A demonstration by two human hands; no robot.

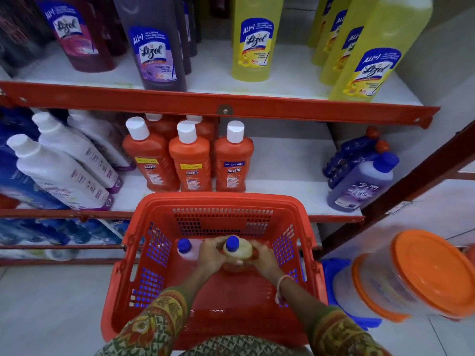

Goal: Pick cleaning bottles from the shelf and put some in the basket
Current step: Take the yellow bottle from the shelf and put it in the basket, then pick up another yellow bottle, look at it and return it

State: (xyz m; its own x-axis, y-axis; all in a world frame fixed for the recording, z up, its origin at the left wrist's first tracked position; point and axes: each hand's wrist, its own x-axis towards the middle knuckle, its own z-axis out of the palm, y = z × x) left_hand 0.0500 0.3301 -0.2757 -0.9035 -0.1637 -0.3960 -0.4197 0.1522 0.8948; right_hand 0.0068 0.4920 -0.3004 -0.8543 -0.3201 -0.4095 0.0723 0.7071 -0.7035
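Shop shelving with red edges (223, 104) fills the view ahead of us, and below it a red plastic basket (144, 258) sits on the pale floor in front of the lower shelf. On the top shelf we see tall Lizol bottles: a dark purple one (154, 47), a maroon one (77, 34) and several yellow ones (254, 42). On the shelf beneath stand orange Bactin bottles (190, 160) with white caps, white bottles (59, 170) leaning to their left, and a lilac bottle with a blue cap (359, 183) towards the right end.

We reach into the basket with both arms in patterned sleeves. Our left hand (212, 254) and right hand (263, 256) are closed around opposite sides of a pale yellow bottle with a blue cap (237, 250), which is upright and low inside the basket; we cannot tell whether its base touches the bottom. Just to its left, inside the basket, stands a pinkish bottle with a blue cap (189, 251), touching or nearly touching our left hand. To the right of the basket lie clear tubs with orange lids (424, 271).
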